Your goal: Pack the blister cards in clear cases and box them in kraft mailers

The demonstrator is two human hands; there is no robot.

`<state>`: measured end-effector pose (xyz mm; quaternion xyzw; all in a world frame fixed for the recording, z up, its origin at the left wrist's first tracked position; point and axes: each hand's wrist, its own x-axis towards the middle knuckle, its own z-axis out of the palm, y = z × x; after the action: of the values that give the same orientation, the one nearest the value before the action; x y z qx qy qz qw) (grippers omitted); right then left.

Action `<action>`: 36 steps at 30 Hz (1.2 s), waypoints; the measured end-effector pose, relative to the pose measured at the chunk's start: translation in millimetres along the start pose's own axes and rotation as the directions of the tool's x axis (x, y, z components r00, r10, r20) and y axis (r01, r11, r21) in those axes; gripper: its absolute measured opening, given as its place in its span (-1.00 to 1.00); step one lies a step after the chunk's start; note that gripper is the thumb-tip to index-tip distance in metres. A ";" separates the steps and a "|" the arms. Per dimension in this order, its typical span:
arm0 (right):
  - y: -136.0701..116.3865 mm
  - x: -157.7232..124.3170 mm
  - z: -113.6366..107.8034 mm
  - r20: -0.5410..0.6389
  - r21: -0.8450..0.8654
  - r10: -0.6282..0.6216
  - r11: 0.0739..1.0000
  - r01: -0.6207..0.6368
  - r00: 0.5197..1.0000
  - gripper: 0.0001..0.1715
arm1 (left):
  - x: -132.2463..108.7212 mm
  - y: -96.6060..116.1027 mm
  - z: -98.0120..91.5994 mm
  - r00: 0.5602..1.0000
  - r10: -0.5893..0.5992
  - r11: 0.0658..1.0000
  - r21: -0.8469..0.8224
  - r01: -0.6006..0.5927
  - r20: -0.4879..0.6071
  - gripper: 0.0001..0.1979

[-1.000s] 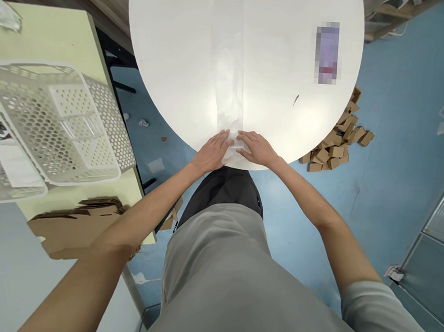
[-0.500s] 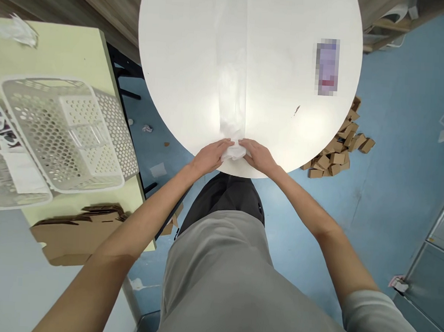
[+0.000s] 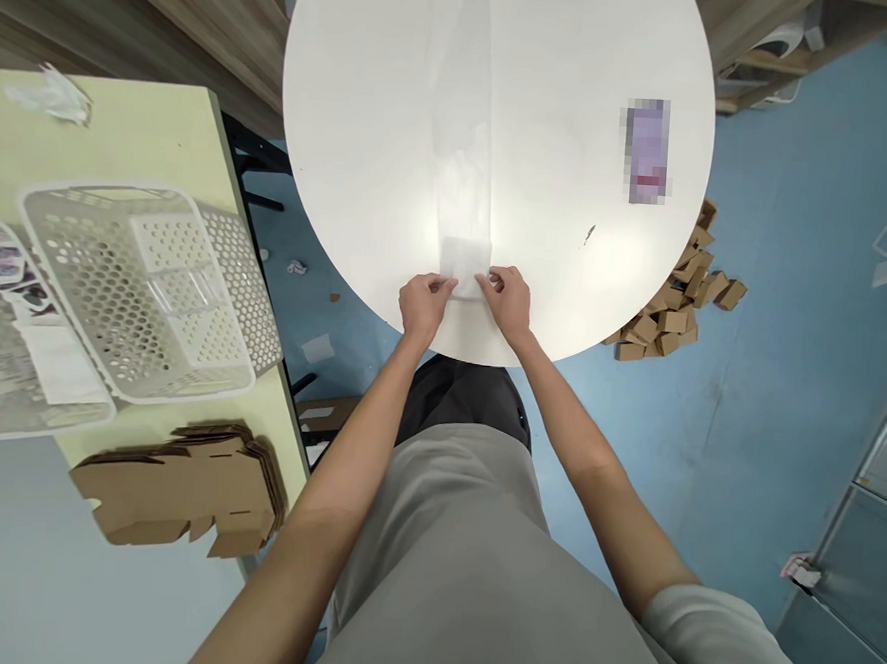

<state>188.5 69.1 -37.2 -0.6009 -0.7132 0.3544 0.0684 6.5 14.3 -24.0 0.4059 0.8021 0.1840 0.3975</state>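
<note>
A long strip of thin, translucent white wrapping sheet [image 3: 468,113] runs down the middle of the round white table [image 3: 358,116]. At its near end lies a flat, square folded part [image 3: 466,258], whiter than the rest. My left hand [image 3: 423,304] pinches the near left corner of this folded part between thumb and fingers. Its near right corner is in the pinch of my right hand [image 3: 509,298]. Whether anything lies inside the fold cannot be made out.
A blurred-out purple item [image 3: 648,152] lies on the table's right side. To the left, a yellow table [image 3: 148,124] bears white perforated baskets [image 3: 228,289] and flattened cardboard boxes [image 3: 186,487]. Small brown boxes [image 3: 670,321] are heaped on the blue floor at right.
The crumpled near end of the sheet now lies as a flat square, farther from the table's edge. My hands have gone from lying over it to pinching its near corners.
</note>
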 end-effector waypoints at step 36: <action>-9.5 51.7 -43.4 0.168 0.068 -0.217 0.976 0.209 0.961 -0.40 | 43.8 43.8 -20.0 0.988 0.121 0.988 0.079 -0.129 0.097 -0.80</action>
<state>189.7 134.0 -16.5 -0.4854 -0.7680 0.4137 0.0581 -2.6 76.2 -6.1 0.4803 0.7629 0.1553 0.4040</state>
